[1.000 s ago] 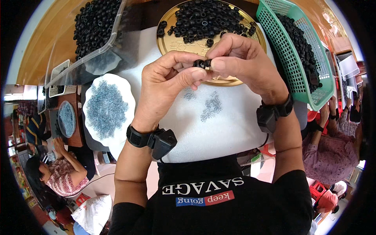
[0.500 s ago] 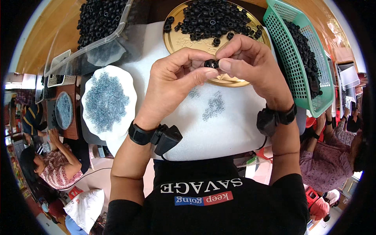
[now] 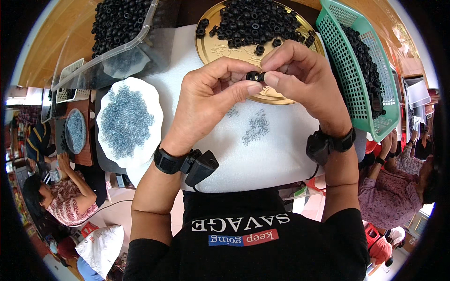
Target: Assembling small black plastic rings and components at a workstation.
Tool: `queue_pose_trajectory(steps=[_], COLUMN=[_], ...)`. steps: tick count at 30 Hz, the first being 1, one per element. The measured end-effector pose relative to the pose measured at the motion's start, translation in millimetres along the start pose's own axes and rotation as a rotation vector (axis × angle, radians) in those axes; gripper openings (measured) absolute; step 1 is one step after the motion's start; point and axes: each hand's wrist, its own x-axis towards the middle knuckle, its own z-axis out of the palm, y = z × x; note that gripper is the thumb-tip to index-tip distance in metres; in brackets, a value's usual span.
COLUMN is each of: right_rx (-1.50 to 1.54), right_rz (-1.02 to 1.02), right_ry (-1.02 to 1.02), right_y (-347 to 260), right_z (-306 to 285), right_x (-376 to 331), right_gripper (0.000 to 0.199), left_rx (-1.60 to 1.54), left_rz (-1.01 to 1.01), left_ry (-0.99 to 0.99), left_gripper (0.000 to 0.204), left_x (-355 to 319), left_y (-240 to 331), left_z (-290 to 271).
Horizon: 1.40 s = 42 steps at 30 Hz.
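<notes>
Head view: small black ring btwn both hands' fingertips.

Both your forearms rise from the lower edge, bare below short black sleeves, each wrist wearing a black strap. Your left hand and right hand are raised and meet at the fingertips in front of you. On each hand, thumb and forefinger are pinched together, the two pinches almost touching, while your other fingers curl loosely above.
</notes>
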Motion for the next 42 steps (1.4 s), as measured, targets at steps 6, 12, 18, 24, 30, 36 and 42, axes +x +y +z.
queue_pose_trajectory(steps=[6, 12, 18, 24, 30, 36, 42], right_rx=[-0.013, 0.001, -0.23, -0.09, 0.125, 0.142, 0.149], right_rz=[0.001, 0.022, -0.061, 0.041, 0.21, 0.212, 0.17], right_ry=[0.018, 0.023, 0.016, 0.013, -0.09, -0.065, -0.061], right_y=[0.7, 0.9, -0.5, -1.6, -1.3, 1.2, 8.5], right_z=[-0.8, 2.2, 4.2, -1.4, -12.4, -10.8, -8.1], right_x=[0.8, -0.3, -2.4, -1.8, 3.4, 3.3, 5.2], right_gripper=[0.012, 0.01, 0.008, 0.011, 0.015, 0.014, 0.012], left_rx=[-0.019, -0.004, 0.314, 0.338, 0.401, 0.397, 0.35], left_rz=[0.015, 0.051, 0.235, 0.269, 0.245, 0.183, 0.296], left_ry=[-0.008, 0.028, 0.044, 0.043, -0.036, -0.033, 0.02], left_gripper=[0.022, 0.02, 0.018, 0.019, 0.022, 0.022, 0.02], left_x=[0.4, -0.3, 0.3, 1.2, -0.9, -1.7, 1.8], left_y=[0.9, 0.0, -2.8, -0.9, 7.5, 7.7, -0.4], left_z=[-1.1, 3.4, 1.1, 0.0, -2.2, -2.8, -1.1])
